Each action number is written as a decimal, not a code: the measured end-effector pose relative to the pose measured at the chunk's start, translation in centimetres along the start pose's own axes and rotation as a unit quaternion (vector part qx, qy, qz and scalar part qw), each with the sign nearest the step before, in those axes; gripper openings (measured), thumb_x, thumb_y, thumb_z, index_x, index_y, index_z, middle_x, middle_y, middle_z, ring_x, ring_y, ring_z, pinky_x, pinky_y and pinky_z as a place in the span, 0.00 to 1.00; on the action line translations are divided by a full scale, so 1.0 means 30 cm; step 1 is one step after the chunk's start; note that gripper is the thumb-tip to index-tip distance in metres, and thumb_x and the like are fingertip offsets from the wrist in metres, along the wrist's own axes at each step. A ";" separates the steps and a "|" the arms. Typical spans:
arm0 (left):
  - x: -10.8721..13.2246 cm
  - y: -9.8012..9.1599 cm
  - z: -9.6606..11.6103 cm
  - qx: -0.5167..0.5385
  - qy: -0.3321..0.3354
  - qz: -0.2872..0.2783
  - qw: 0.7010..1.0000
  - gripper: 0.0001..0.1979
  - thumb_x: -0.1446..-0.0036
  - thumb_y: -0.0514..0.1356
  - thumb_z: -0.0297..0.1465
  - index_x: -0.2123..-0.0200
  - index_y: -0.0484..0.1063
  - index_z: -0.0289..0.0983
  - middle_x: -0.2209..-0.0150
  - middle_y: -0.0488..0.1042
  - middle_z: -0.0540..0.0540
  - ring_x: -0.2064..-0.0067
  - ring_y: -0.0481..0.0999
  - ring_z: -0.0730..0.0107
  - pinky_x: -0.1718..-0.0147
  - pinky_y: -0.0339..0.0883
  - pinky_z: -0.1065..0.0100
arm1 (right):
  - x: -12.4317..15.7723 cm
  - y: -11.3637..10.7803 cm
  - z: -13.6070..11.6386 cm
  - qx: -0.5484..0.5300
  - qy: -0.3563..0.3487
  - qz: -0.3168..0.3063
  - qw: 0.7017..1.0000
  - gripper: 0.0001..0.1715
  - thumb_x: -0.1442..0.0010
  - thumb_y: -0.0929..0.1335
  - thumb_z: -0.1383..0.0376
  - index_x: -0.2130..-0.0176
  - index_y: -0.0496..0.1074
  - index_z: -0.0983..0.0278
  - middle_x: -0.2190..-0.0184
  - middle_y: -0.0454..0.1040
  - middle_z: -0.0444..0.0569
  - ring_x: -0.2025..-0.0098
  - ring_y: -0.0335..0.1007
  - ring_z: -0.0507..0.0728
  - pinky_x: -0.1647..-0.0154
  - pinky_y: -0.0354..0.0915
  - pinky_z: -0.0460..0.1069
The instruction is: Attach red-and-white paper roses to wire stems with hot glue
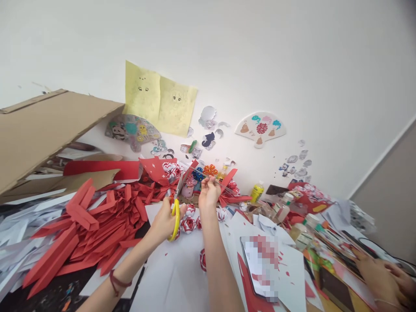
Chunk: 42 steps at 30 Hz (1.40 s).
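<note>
My left hand grips yellow-handled scissors, blades pointing up toward a thin clear strand or strip. My right hand is raised beside it, fingers pinched on that thin strand, which runs out to both sides of the pinch. Red-and-white paper balls lie on the white sheet just below both hands. A red cord circles my left wrist.
A heap of folded red paper strips lies at left under a cardboard box flap. A phone rests on white paper at right. Glue bottles, jars and scraps crowd the right. Another person's hands work at lower right.
</note>
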<state>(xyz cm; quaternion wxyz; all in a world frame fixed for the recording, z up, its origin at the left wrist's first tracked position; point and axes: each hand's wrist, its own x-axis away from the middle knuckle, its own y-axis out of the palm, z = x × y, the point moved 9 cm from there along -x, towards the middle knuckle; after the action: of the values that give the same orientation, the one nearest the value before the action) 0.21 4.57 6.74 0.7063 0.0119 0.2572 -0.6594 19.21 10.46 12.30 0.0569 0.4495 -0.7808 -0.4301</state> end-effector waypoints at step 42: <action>-0.105 -0.011 -0.088 -0.021 -0.058 0.042 0.997 0.28 0.40 0.48 0.57 0.63 0.69 0.38 0.76 0.72 0.47 0.69 0.75 0.57 0.68 0.63 0.63 | 0.062 0.019 0.139 0.051 0.072 -0.041 0.995 0.23 0.50 0.75 0.52 0.74 0.64 0.64 0.85 0.67 0.38 0.83 0.64 0.48 0.79 0.60 0.44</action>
<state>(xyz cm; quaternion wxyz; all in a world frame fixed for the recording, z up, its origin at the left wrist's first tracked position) -1.02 8.39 5.76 0.7470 -0.0308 0.2289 -0.6233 15.76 11.78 9.58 0.0722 0.5137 -0.7764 -0.3579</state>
